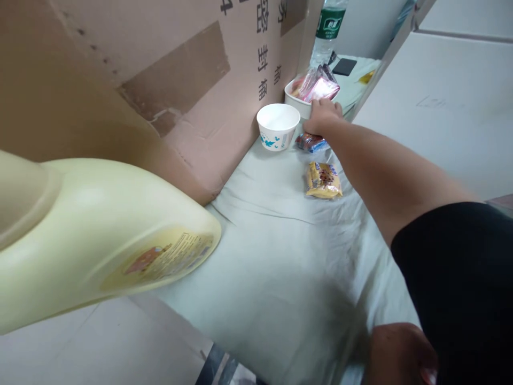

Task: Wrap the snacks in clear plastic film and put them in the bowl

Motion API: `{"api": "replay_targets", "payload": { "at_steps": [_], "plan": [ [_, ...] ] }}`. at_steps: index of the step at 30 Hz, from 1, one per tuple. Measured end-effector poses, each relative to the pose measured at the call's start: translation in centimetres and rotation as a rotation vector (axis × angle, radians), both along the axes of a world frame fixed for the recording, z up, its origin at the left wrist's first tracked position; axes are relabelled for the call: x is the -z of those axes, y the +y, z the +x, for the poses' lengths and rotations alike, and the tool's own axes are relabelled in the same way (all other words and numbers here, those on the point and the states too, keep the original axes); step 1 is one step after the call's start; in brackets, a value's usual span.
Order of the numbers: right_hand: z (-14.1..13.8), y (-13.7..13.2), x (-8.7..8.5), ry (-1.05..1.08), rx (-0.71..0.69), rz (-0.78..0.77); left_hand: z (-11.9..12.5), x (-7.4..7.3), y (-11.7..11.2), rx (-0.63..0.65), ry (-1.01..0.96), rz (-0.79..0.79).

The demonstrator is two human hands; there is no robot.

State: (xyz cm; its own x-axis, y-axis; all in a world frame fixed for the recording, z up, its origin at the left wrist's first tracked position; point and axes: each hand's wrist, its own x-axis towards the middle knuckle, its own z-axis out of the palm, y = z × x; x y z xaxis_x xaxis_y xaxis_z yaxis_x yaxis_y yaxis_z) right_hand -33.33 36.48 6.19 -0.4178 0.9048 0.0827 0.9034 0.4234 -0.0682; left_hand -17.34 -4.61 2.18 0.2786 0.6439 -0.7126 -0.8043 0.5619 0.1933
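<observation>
My right hand (pixel 324 116) reaches far forward from a black sleeve, its fingers curled over the near rim of a white bowl (pixel 297 102). That bowl holds plastic-wrapped packets (pixel 320 88), one of them shiny pink. Just below the hand, partly covered by it, lies a blue and red snack packet (pixel 310 143). Left of it stands a second white paper bowl (pixel 278 127) with a blue leaf print. Closer to me a yellow wrapped snack packet (pixel 324 181) lies on the pale green cloth (pixel 272 256). At the bottom edge my left hand (pixel 401 353) shows in shadow, its fingers mostly cut off.
A large cardboard box (pixel 192 96) walls off the left side. In front of it leans a big pale yellow jug (pixel 104 224). Behind the bowls are a water bottle (pixel 329 29) with a green label and a dark flat object (pixel 344 67). A white panel (pixel 444 107) bounds the right.
</observation>
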Motion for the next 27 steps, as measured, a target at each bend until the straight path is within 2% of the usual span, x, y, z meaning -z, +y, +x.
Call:
{"api": "replay_targets", "payload": {
  "at_steps": [3, 8, 13, 17, 19, 21, 24, 27],
  "plan": [
    [0.4, -1.5, -0.6, -0.057, -0.089, 0.042, 0.3, -0.4, 0.3, -0.031, -0.037, 0.014],
    [1.7, -6.4, -1.7, -0.097, -0.164, 0.019, 0.8, -2.4, 1.0, -0.08, -0.139, -0.014],
    [3.0, -12.3, -2.2, -0.069, -0.34, -0.036, 1.2, -3.3, 2.0, -0.098, -0.034, -0.021],
    [5.1, -16.0, -3.8, -0.016, -0.487, -0.095, 1.4, -3.7, 2.1, -0.114, -0.051, 0.025],
    [6.5, -16.5, -4.7, 0.06, -0.5, -0.012, 1.6, -4.1, 2.0, -0.147, -0.06, 0.022],
    [7.8, -16.0, -5.0, 0.093, -0.435, 0.084, 1.8, -4.4, 1.9, -0.164, -0.07, 0.012],
    [8.6, -14.8, -4.5, 0.006, -0.326, 0.056, 2.2, -4.9, 1.8, -0.16, -0.068, 0.017],
    [8.4, -14.5, -3.6, -0.003, -0.296, 0.047, 2.5, -5.3, 2.0, -0.136, -0.046, 0.005]
  ]
}}
